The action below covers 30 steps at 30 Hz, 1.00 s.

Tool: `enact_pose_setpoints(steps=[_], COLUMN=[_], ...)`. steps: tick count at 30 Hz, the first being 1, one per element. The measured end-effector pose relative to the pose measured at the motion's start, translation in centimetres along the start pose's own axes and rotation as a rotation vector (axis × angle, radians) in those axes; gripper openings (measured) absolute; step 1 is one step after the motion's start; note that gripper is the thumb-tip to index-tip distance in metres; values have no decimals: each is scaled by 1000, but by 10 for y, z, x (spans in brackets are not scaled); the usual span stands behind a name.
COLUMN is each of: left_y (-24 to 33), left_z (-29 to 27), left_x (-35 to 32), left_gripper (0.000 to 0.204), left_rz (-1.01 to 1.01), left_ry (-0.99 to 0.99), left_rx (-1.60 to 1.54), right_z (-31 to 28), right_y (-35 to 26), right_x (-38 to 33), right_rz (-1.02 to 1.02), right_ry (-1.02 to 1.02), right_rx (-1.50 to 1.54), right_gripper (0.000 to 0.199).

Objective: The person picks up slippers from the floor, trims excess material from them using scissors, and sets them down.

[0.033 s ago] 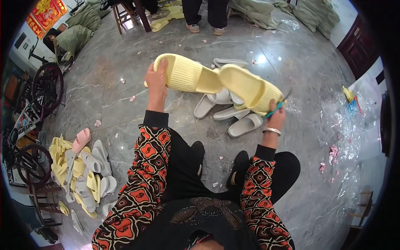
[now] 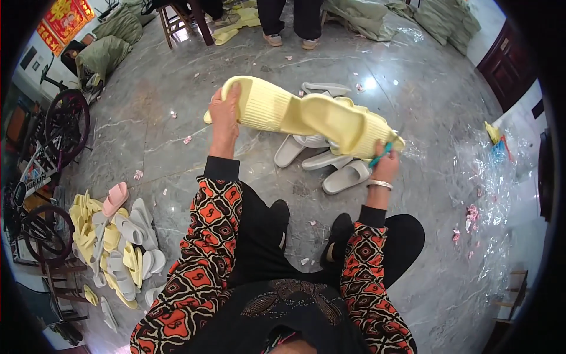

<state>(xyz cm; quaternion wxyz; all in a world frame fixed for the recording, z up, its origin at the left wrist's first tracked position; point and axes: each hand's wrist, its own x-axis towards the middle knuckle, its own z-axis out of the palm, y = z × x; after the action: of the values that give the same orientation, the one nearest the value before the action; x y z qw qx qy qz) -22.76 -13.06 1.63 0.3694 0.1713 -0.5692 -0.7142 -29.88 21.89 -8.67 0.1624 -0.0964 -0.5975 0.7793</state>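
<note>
My left hand point(image 2: 224, 118) is closed round one end of a pale yellow slide slipper point(image 2: 264, 106) with a ribbed strap, held above the floor. At the other end, my right hand point(image 2: 385, 165) grips a second yellow slipper point(image 2: 339, 121). That hand also has a small teal-handled tool point(image 2: 382, 154), whose kind I cannot make out. The two slippers meet and overlap in the middle. Under them on the floor lie several grey slippers point(image 2: 346, 178), partly hidden. More yellow shows behind the right slipper, its shape mostly covered.
To my left is a heap of yellow and grey slippers point(image 2: 121, 268), with a pink slipper point(image 2: 115, 199) on top. Beyond it stands a bicycle point(image 2: 66, 124). Clear plastic film point(image 2: 483, 194) spreads along the right. A person's legs point(image 2: 290, 17) and green sacks point(image 2: 359, 19) are ahead.
My right hand has shifted slightly left with its slipper, which now overlaps the other one more. My left hand has moved a little to the right.
</note>
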Motion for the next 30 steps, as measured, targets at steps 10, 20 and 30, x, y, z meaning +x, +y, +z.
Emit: enact_pose_setpoints(steps=[10, 20, 30], left_y=[-5, -39, 56], left_z=[19, -6, -512], left_x=[-28, -23, -64], left_gripper=[40, 44, 45], left_rz=[-115, 73, 502], left_ry=[-328, -146, 112], left_rx=[61, 280, 1970], right_z=[48, 42, 7], right_y=[-36, -8, 39], right_x=[-54, -62, -33], right_rz=[212, 249, 460], right_ry=[-378, -409, -47], right_rx=[290, 226, 208], right_gripper=[32, 27, 17])
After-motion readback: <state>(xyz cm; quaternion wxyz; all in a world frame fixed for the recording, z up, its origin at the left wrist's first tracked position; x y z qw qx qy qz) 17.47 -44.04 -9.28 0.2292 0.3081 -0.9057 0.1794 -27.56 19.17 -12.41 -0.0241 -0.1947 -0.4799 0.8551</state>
